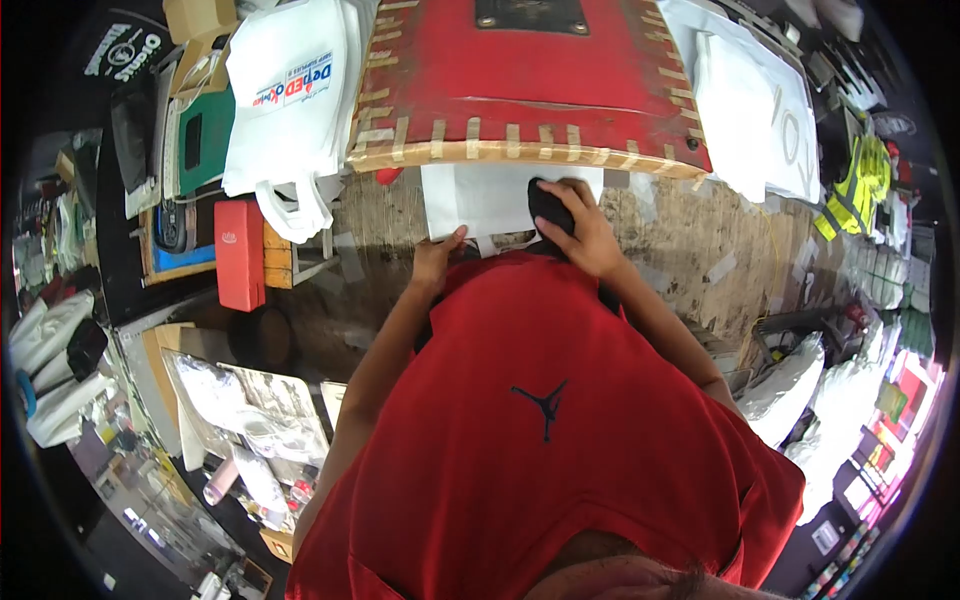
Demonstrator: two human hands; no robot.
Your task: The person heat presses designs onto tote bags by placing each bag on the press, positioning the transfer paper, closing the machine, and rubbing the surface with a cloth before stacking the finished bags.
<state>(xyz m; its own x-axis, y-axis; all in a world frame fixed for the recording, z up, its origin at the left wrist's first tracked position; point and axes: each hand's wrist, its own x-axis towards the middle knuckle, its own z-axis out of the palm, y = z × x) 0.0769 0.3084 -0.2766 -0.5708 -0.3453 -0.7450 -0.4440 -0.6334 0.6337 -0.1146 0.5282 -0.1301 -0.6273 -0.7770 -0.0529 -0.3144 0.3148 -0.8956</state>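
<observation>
A white bag [470, 200], seemingly an eco bag like those stacked nearby, lies flat on the worn wooden table [690, 245]. Its far part disappears beneath the overhanging front edge of a large red box-like frame [530, 75]. My left hand [436, 262] pinches the bag's near left corner, thumb on top and the other fingers mostly hidden. In my right hand [592, 230] is a black pad [548, 210], pressed onto the right side of the bag. What the pad is exactly, I cannot make out.
White printed tote bags [285, 100] are piled at the left, above a red box [239, 255]. More white bags [745, 120] lie at the right of the frame. A yellow-green safety vest [858, 188] hangs farther right. Brown tape strips line the frame's edge.
</observation>
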